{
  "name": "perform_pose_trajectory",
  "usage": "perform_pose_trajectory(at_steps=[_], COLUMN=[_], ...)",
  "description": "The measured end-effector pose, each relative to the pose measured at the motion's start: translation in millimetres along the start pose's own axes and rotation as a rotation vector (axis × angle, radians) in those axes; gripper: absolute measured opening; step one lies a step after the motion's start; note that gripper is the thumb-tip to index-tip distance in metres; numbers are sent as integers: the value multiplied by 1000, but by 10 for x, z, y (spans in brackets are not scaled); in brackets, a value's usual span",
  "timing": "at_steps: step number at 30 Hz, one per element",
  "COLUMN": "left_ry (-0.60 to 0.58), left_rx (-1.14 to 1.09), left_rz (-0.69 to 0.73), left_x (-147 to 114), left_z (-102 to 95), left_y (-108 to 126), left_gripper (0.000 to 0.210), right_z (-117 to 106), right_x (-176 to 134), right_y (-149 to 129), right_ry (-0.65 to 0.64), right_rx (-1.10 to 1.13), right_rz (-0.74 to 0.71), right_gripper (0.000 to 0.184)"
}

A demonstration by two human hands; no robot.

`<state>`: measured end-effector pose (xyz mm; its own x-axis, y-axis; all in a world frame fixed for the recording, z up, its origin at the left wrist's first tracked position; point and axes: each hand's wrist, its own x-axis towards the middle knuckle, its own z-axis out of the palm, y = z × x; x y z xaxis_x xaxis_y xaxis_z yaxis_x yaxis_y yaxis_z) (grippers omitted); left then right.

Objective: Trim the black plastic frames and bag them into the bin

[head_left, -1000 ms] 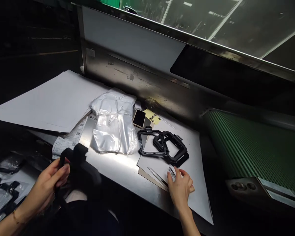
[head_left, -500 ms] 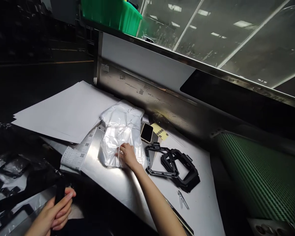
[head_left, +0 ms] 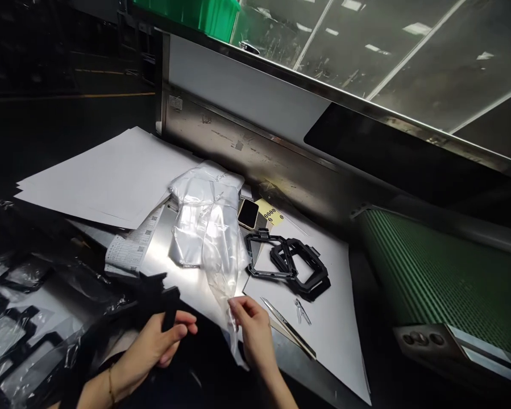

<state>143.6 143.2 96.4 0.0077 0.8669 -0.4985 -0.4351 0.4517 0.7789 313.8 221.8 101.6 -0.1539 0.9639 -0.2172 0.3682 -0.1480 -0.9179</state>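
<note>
My right hand (head_left: 255, 332) is closed, pinching the lower end of a clear plastic bag (head_left: 222, 275) between thumb and fingers. The bag stretches from the pile of clear bags (head_left: 189, 238) over the table's front edge. My left hand (head_left: 150, 346) is wrapped around a black plastic piece (head_left: 171, 304), which looks like a frame; most of it is lost against the dark background. Right of the bags, black plastic frames (head_left: 308, 284) lie overlapping on a white sheet. A pair of small nippers (head_left: 302, 312) and a thin metal tool (head_left: 287, 326) rest nearer the front edge.
White sheets (head_left: 97, 176) cover the table's left side, above printed labels (head_left: 129, 250). A phone (head_left: 249, 215) and a yellow sticker sheet (head_left: 270, 211) lie behind the frames. Bagged black frames (head_left: 20, 329) are at lower left. A green ribbed conveyor belt (head_left: 443, 272) runs at right.
My right hand has moved from the bag pile toward me, drawing a bag's end over the table edge. My left hand has come up and right with the black piece.
</note>
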Motion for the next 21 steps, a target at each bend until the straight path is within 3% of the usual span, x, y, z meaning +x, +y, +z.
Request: perform_pose_trajectory(at_steps=[4, 9, 14, 18, 21], left_ry=[-105, -121, -32, 56, 134], left_rx=[10, 19, 4, 28, 32], left_rz=[-66, -110, -89, -93, -82], left_x=[-19, -120, -250, -297, -269], left_z=[228, 207, 68, 42, 45], left_y=[-13, -32, -21, -45, -91], left_gripper=[39, 21, 21, 22, 26], right_z=[165, 182, 260, 447, 563], right_x=[-502, -673, -638, -610, -566], right_y=[17, 75, 175, 220, 249], right_ry=[-45, -117, -210, -346, -349], right_rx=[163, 395, 604, 607, 610], right_rz=[68, 133, 212, 214, 166], right_gripper=[25, 26, 32, 25, 24])
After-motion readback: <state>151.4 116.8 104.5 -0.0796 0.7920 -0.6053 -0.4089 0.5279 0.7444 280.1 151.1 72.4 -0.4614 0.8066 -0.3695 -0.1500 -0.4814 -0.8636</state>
